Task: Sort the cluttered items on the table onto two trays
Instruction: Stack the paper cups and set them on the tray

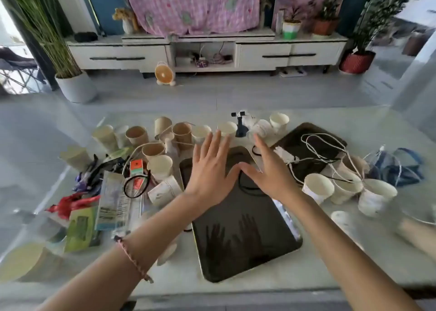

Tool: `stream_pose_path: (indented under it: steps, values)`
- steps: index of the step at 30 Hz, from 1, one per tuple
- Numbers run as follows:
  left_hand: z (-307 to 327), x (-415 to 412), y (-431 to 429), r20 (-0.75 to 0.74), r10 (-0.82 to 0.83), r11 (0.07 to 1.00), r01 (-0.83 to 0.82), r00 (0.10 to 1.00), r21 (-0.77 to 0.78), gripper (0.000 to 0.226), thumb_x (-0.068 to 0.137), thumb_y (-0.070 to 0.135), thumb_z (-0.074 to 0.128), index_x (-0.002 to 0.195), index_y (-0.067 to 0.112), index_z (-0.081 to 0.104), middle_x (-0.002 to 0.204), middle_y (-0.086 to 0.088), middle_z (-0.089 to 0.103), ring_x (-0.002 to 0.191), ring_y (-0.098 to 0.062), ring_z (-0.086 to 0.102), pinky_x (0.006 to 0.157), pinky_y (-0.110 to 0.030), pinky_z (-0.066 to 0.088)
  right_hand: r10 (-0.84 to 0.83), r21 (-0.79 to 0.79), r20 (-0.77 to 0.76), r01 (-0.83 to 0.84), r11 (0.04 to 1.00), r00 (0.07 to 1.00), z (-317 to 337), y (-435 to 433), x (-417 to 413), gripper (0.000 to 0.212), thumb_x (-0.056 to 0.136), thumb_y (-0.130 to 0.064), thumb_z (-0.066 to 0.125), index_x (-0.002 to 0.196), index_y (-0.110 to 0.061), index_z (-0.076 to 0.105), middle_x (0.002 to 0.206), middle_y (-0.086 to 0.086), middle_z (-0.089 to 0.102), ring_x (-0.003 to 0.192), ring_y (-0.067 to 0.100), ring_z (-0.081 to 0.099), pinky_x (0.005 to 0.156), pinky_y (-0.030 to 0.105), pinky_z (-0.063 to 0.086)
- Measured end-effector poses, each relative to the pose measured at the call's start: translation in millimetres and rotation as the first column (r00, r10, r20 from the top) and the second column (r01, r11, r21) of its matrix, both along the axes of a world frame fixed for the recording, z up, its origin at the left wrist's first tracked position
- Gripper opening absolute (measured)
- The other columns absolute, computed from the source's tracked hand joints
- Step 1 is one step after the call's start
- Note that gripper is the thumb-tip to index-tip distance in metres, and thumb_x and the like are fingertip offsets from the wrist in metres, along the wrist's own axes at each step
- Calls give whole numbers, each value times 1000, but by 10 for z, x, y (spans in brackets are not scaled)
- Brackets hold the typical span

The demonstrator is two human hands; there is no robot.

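Our left hand (210, 169) and right hand (269, 171) are flat, fingers spread, holding nothing, over (maybe touching) the near tray (245, 240); the second tray (295, 143) lies beyond the right hand. Sorting is barely begun, we judge; next we must grasp a cup (160, 166) beside the left hand

Glossy black tray (245, 244) – paper cups (318, 188) – smooth tabletop (354, 270).

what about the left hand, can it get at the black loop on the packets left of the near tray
Probably yes. The left hand is open and empty above the near tray, and the black loop lies uncovered on top of the packets, beyond a tipped cup it could pass over.
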State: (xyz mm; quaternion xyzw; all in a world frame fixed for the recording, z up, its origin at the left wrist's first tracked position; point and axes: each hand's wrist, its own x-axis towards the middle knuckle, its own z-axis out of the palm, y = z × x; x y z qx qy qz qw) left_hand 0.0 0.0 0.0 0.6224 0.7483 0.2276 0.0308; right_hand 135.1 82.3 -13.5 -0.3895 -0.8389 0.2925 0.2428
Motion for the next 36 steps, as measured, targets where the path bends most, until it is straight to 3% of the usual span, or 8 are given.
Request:
stream_pose_path:
  steps: [7,11,15,18,21,25,29,36]
  values:
    - [-1120,265,-52,-61,-40,980,27,997,-195,72,87,8,44,149,12,8,158,-6,0,145,-22,-10,116,-43,-2,71,-189,74,-56,980,995,-1017,-157,-215,59,94,-12,49,147,-21,23,144,8,43,131,22,41,103,30,34]
    - [-1576,392,-443,27,-31,978,36,999,-207,75,83,7,48,148,13,13,157,-4,9,145,-23,-1,118,-45,3,202,-130,184,-180,975,962,-1385,-547,-97,63,94,-13,45,149,-20,15,149,8,35,133,22,39,104,28,32]
    - [-1795,577,-873,105,-40,985,57,994,-161,50,86,16,50,135,14,39,136,-3,45,126,-25,41,107,-41,31,202,-112,191,-183,977,961,-1607,-911,179,54,95,-26,44,146,-24,26,148,3,39,133,22,39,109,33,32]
    - [-1780,673,-1054,-10,-33,998,33,999,-48,40,88,23,49,127,15,45,124,-2,55,113,-23,52,98,-35,38,211,-10,255,-215,976,944,-1567,-1058,360,43,97,-37,37,139,-27,38,140,1,49,126,23,47,103,37,38]
    - [-1755,778,-1198,-17,-53,995,52,998,-82,40,93,32,46,130,20,42,128,0,55,119,-20,49,99,-32,37,198,50,370,-232,971,908,-1501,-1141,556,43,98,-45,36,135,-24,45,139,0,49,126,21,46,105,36,36]
    - [-1823,715,-1296,-130,-78,986,58,988,-154,40,100,34,36,137,23,45,149,3,36,139,-13,29,111,-27,21,193,165,472,-301,939,860,-1547,-1186,765,44,98,-41,38,137,-22,46,150,-3,36,139,11,29,110,31,23]
    - [-1833,658,-1366,-108,-129,985,115,986,-126,38,99,32,39,135,23,50,149,4,36,139,-11,29,111,-22,22,186,180,353,-262,948,917,-1497,-1168,884,25,93,-24,53,113,-19,67,124,3,63,118,19,54,101,34,39]
    - [-1850,605,-1470,-103,-189,976,176,976,-126,39,99,35,39,135,24,50,148,7,36,139,-9,29,111,-22,21,232,93,420,-295,951,878,-1479,-1275,899,31,98,-32,42,108,-19,68,113,1,67,108,22,58,89,33,44]
